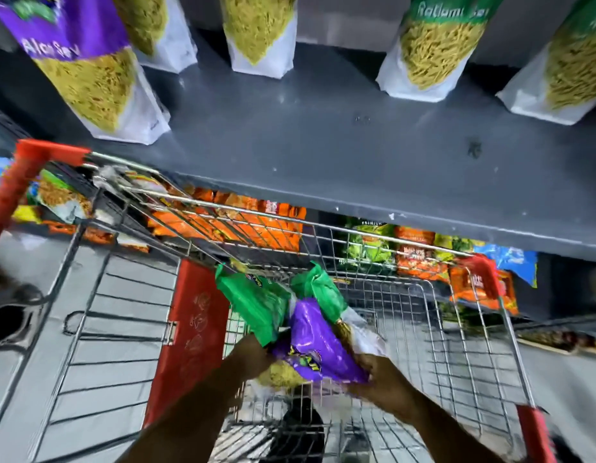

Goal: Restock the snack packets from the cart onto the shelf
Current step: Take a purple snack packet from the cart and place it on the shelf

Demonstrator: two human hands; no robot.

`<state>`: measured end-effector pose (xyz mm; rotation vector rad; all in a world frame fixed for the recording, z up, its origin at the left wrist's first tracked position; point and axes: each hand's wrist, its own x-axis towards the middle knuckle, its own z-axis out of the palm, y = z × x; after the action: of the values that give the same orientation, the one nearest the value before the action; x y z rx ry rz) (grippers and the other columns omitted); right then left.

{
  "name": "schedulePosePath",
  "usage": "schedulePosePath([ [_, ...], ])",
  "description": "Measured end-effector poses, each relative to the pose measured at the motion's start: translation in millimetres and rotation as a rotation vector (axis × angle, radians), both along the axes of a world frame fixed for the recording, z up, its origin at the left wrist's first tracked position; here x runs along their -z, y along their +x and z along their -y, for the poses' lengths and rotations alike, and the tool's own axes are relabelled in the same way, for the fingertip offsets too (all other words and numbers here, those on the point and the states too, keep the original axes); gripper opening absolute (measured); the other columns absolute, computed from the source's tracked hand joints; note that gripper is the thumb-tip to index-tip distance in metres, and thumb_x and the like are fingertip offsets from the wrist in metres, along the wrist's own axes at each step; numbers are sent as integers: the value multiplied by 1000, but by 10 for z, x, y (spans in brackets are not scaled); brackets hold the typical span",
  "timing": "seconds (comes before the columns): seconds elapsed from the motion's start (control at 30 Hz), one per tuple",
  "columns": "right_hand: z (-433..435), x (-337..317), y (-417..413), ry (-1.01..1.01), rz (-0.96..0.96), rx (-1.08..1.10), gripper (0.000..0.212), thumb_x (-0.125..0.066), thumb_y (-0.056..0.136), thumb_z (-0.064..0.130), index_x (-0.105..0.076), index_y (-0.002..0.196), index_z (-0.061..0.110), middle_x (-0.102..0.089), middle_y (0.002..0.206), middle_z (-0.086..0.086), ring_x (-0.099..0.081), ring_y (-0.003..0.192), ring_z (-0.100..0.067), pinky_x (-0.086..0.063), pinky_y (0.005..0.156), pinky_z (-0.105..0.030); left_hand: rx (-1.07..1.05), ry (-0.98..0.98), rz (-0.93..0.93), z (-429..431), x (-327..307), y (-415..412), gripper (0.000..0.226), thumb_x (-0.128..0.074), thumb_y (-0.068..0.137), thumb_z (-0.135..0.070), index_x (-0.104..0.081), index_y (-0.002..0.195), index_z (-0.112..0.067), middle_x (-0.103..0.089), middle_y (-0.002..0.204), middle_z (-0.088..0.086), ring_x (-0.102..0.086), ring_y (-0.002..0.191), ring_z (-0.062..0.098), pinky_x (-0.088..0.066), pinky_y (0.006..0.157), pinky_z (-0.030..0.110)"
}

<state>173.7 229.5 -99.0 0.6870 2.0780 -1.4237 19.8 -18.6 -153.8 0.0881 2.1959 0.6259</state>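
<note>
Inside the wire cart (450, 329) both my hands grip a bundle of snack packets. My left hand (253, 357) holds the bundle's left side under a green packet (256, 305). On the right, my right hand (376, 372) clasps a purple packet (320, 345). A second green packet (318, 289) sticks up behind it. The grey shelf (323, 155) runs above the cart. Upright packets stand along it: a purple Aloo Sev packet (86, 68) at left and a green Ratlami Sev packet (433, 45) at right.
The cart has red corner guards (483, 275) and a red panel (186, 339) with a folded wire seat to its left. A lower shelf behind the cart holds orange packets (243, 218), green ones and a blue one (513, 259). Bare shelf surface lies between the standing packets.
</note>
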Motion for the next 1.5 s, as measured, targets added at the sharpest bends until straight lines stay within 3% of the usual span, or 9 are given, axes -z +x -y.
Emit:
schedulePosePath([
  [0.13,51,-108,-25,45,-46,81,27,-78,69,11,-72,72,37,-68,62,28,-56,63,9,-45,65,-15,117,111,-86,-32,-128,-21,49,-56,69,-51,-61,107,-20,-68,113,21,-65,105,32,-53,91,40],
  [0.27,9,-359,-120,30,-153,203,15,-74,74,18,-72,77,32,-71,63,5,-67,60,-7,-52,60,-24,241,195,-212,-38,-564,46,36,-54,73,-44,-45,105,-29,-72,93,21,-67,90,32,-47,69,33],
  [0.4,-129,-875,-251,-130,-399,467,35,-74,73,-1,-64,101,19,-75,79,1,-69,79,-18,-56,68,-20,126,329,-300,-116,-924,188,13,-70,80,-34,-63,78,-23,-59,60,-17,-53,62,-5,-34,57,23],
  [0.6,-184,-1514,-216,-297,-640,415,46,-79,70,8,-57,110,11,-76,95,1,-69,90,-17,-55,72,-19,-119,682,-374,-490,-1673,405,45,-65,74,-51,-66,64,-8,-49,56,-13,-42,58,-2,-35,55,24],
  [0.73,-97,-1798,-265,-260,-748,338,43,-66,72,-15,-53,108,5,-76,79,7,-66,68,-5,-50,58,-13,-184,828,-542,-802,-2373,361,49,-73,82,-28,-45,42,-20,-31,44,-13,-27,48,-3,-22,46,20],
  [0.9,-177,-2424,-875,-229,-933,280,31,-68,78,-4,-55,100,14,-67,75,2,-59,61,1,-48,57,-10,-292,999,-745,-973,-2896,-147,51,-65,81,-43,-56,59,2,-46,60,-4,-39,60,7,-33,53,30],
  [1.03,-199,-2663,-1630,-230,-976,193,41,-69,78,10,-53,116,11,-70,103,-4,-64,89,-8,-53,80,-22,-380,1045,-817,-1031,-3271,-623,36,-66,89,-11,-55,54,-11,-45,46,-16,-35,50,-6,-31,48,17],
  [1.23,-59,-2556,-2629,-192,-870,139,28,-66,84,9,-53,108,7,-65,92,-29,-57,77,-22,-54,60,-30,-538,1046,-847,-950,-3157,-1416,14,-61,90,-2,-72,82,-6,-64,63,-18,-49,58,-12,-42,57,8],
  [1.5,113,-2474,-3334,-199,-865,41,34,-64,85,12,-51,116,15,-68,100,-3,-63,83,-13,-54,71,-32,-706,1040,-878,-870,-2903,-2001,23,-60,91,-2,-59,83,19,-51,56,-22,-43,51,-12,-36,55,4],
])
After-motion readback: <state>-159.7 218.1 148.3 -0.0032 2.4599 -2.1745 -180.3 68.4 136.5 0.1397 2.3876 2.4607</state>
